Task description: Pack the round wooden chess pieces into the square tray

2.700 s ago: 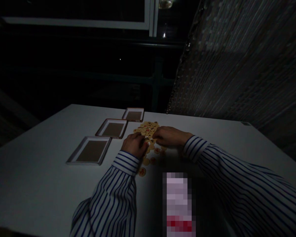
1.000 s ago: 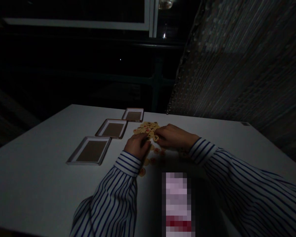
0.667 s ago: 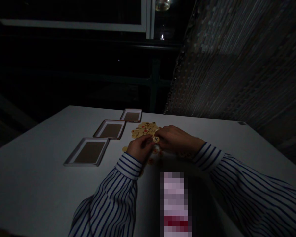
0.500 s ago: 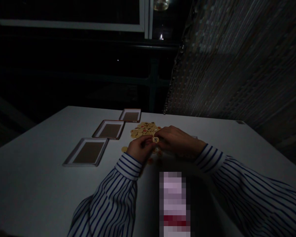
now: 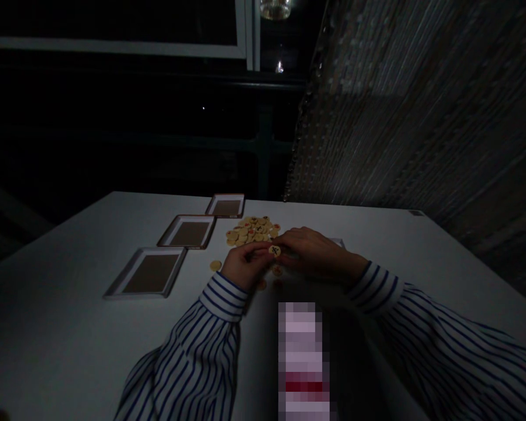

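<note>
A round, pale wooden Chinese chess piece (image 5: 274, 251) with a black character is held up between my hands, its face toward me. My left hand (image 5: 245, 264) pinches it from the left, thumb and fingers closed. From the other side my right hand (image 5: 310, 251) has its curled fingertips at the piece's right edge; part of that grip is hidden. Just beyond them lies a heap of similar pieces (image 5: 249, 231), some with red and some with black characters. A few more pieces (image 5: 277, 271) rest on the table below my hands, in shadow.
Three shallow rectangular trays or lids (image 5: 145, 273) stand in a slanting row on the left of the white table (image 5: 61, 316). One loose piece (image 5: 215, 265) lies by my left wrist. Behind my right hand shows the edge of another pale item (image 5: 338, 241). A bead curtain (image 5: 377, 117) hangs at right.
The view has shifted slightly, so the table and trays sit a little further left. My hands still hold the piece together, which is tilted slightly differently.
</note>
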`<state>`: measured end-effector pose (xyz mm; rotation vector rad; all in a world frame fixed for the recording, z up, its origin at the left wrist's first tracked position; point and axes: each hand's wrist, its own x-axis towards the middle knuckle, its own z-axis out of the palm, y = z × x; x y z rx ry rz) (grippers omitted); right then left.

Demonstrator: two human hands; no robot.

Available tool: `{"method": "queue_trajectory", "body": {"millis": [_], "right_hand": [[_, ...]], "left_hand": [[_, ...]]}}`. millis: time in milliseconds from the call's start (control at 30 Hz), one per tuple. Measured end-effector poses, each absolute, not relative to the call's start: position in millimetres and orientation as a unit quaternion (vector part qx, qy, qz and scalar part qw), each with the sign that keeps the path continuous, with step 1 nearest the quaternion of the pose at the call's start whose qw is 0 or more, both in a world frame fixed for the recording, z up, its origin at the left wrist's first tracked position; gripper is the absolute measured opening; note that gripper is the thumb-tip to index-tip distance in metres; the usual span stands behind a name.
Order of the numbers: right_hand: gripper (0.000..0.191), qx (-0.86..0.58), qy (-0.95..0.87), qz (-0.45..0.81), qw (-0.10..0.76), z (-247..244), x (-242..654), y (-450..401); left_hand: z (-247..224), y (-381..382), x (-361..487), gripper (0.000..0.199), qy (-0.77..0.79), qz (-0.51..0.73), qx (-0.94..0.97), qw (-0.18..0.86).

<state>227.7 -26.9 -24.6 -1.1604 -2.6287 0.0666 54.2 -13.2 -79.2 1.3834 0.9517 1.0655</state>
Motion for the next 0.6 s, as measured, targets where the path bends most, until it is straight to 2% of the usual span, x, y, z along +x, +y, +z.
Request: {"method": "queue_trajectory", "body": {"millis": [267,600], "right_hand": [[0.033,-0.43,-0.888,0.009,0.162,-28.8,243.0,-34.2],[0.031,-0.476,-0.858,0.021,0.19,-31.8,266.2,-41.3]], "left_hand": [[-79.3,-16.0,56.6,0.032,0.415,0.452,0.585,0.53],[-80.5,-16.8,62.5,0.039,0.421,0.458,0.581,0.525]]}}
